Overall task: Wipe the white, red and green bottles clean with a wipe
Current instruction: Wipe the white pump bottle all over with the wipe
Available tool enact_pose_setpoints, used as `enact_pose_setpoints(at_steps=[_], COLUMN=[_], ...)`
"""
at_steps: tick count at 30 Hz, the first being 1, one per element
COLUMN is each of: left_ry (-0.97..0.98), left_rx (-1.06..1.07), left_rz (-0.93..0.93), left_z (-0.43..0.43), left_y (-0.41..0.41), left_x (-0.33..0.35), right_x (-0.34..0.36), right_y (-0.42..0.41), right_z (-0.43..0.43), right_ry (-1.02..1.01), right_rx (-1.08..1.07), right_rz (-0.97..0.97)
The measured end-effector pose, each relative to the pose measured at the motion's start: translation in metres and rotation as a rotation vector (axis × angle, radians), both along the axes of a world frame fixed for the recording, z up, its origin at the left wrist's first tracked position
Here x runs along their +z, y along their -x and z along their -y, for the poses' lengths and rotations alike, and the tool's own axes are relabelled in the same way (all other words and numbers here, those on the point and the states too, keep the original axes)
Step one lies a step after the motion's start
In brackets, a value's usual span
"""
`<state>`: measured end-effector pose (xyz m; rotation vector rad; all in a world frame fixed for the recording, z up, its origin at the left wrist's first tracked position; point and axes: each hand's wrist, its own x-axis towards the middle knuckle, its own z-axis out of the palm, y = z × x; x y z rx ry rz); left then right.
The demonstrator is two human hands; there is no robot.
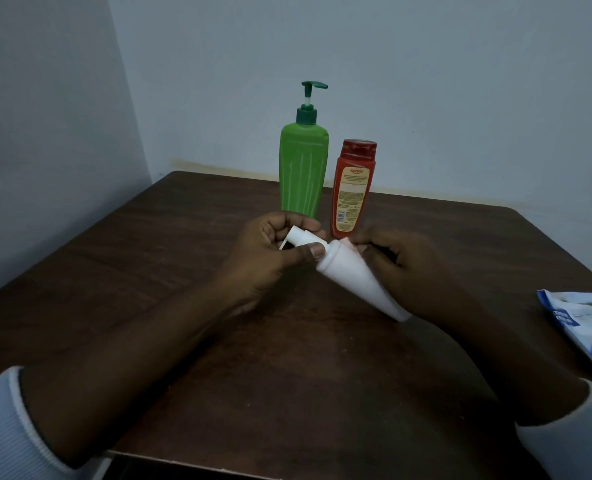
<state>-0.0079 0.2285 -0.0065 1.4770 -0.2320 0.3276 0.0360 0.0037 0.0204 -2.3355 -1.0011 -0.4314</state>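
My left hand [270, 251] grips the pump neck of the white bottle [350, 275], which is tilted over the table with its base pointing lower right. My right hand [402, 265] lies curled along the bottle's right side. Its fingertips pinch a pale wipe [349, 244] against the bottle's shoulder, and most of the wipe is hidden or blends with the bottle. Just behind my hands the green pump bottle [303, 168] stands upright, with the red bottle [351, 192] upright at its right, label facing me.
A blue and white wipes pack [582, 323] lies at the right edge of the dark wooden table [183, 254]. The table stands in a corner, with pale walls behind and to the left.
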Motion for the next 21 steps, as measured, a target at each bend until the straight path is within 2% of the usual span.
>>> enact_pose_setpoints(at_steps=[7,14,17,21], left_ry=[0.012,0.009,0.0,0.023], left_rx=[0.021,0.029,0.051,0.051], left_rz=[-0.043,-0.04,-0.059,-0.081], left_z=[-0.003,-0.004,-0.001,-0.002], left_y=[-0.002,0.0,-0.001,-0.002], left_x=[0.002,0.003,0.002,0.003], right_x=[0.016,0.017,0.024,0.035], right_y=[0.008,0.0,0.002,0.0], right_z=[0.007,0.009,0.02,0.03], right_ry=[0.049,0.066,0.086,0.256], right_rx=[0.268,0.041,0.113,0.204], right_rz=[0.096,-0.022,-0.111,-0.161])
